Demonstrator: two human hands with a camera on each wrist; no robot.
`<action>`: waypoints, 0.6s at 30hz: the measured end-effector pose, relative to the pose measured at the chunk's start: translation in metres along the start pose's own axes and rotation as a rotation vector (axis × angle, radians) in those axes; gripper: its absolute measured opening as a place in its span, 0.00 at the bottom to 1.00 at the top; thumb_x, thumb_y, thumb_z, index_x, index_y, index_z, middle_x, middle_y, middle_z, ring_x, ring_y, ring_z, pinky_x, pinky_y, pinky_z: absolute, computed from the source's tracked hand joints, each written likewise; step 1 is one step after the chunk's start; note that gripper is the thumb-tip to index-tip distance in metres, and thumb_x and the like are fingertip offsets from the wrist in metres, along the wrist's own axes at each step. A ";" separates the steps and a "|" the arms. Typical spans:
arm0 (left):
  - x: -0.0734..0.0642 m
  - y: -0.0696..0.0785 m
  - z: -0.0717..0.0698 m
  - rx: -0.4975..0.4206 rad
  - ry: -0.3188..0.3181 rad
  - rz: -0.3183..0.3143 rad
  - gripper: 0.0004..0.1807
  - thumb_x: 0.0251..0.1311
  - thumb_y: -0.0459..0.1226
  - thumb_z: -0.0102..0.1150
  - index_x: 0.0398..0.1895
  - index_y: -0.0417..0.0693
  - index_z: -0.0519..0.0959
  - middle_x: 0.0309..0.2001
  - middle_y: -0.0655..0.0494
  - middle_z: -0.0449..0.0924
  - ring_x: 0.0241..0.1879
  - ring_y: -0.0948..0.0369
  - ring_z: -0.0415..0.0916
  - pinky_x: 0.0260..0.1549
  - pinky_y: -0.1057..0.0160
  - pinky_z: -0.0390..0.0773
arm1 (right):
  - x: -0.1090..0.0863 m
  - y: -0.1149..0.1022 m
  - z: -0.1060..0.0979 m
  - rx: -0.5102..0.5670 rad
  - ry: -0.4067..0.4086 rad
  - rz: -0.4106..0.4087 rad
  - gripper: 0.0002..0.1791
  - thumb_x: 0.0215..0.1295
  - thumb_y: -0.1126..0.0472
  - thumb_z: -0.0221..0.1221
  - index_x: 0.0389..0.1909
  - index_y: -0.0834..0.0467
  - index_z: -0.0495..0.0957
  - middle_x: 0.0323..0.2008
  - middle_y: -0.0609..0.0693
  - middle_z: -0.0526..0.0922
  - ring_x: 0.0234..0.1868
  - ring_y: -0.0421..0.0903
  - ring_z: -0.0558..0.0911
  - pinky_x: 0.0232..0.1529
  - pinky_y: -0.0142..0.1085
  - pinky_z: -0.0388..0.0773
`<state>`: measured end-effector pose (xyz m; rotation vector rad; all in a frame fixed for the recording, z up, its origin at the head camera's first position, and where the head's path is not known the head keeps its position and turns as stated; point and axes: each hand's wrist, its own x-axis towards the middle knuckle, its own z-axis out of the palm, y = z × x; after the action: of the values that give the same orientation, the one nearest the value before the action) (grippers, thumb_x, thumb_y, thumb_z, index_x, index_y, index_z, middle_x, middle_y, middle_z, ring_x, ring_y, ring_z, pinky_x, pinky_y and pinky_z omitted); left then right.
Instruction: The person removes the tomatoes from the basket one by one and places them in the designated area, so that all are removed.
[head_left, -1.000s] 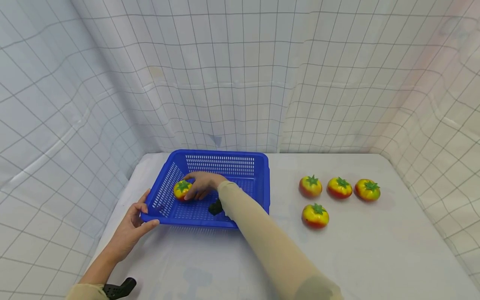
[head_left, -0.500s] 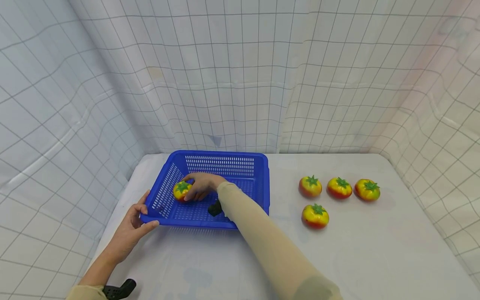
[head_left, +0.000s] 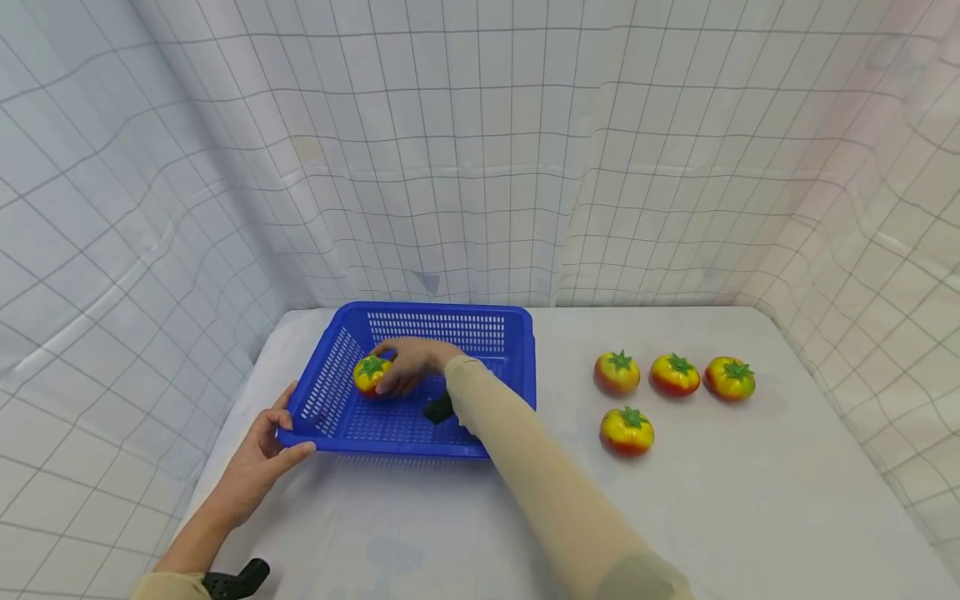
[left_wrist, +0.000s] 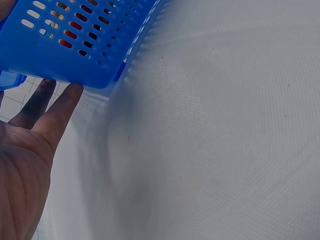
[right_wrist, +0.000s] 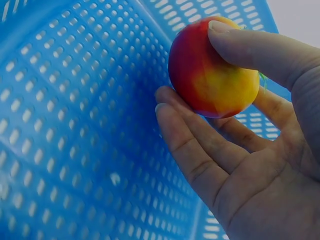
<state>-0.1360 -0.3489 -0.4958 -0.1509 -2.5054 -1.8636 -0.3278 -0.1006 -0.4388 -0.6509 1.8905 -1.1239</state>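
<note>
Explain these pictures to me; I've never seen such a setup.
There is no machine: a person works bare-handed. The wide picture comes from a camera worn on the head, looking forward and down; the other two come from a camera on each wrist. The left hand grips the near left corner of a blue basket. Inside it, the right hand holds a tomato-like fruit, red and yellow. Four similar fruits lie on the white surface, right of the basket.
</note>
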 end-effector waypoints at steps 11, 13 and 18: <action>0.000 0.002 -0.001 -0.014 -0.003 0.013 0.18 0.71 0.30 0.59 0.50 0.47 0.59 0.84 0.56 0.33 0.73 0.27 0.41 0.52 0.76 0.75 | -0.027 -0.011 -0.028 -0.019 -0.001 -0.042 0.39 0.64 0.67 0.69 0.74 0.52 0.65 0.55 0.55 0.75 0.48 0.54 0.83 0.54 0.48 0.82; 0.000 0.001 -0.001 -0.017 -0.006 0.016 0.18 0.71 0.30 0.59 0.50 0.47 0.59 0.84 0.56 0.32 0.73 0.27 0.41 0.52 0.76 0.75 | -0.032 -0.013 -0.032 -0.013 -0.006 -0.051 0.39 0.63 0.67 0.70 0.73 0.52 0.65 0.55 0.54 0.74 0.49 0.53 0.83 0.56 0.49 0.81; 0.000 0.001 0.000 -0.012 -0.010 0.021 0.18 0.71 0.30 0.59 0.50 0.46 0.59 0.84 0.56 0.32 0.73 0.26 0.40 0.52 0.76 0.75 | -0.042 -0.017 -0.041 -0.020 -0.023 -0.074 0.39 0.63 0.67 0.70 0.74 0.52 0.65 0.57 0.56 0.74 0.51 0.53 0.82 0.57 0.49 0.80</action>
<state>-0.1359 -0.3488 -0.4942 -0.1856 -2.4895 -1.8752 -0.3400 -0.0576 -0.3967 -0.7473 1.8741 -1.1405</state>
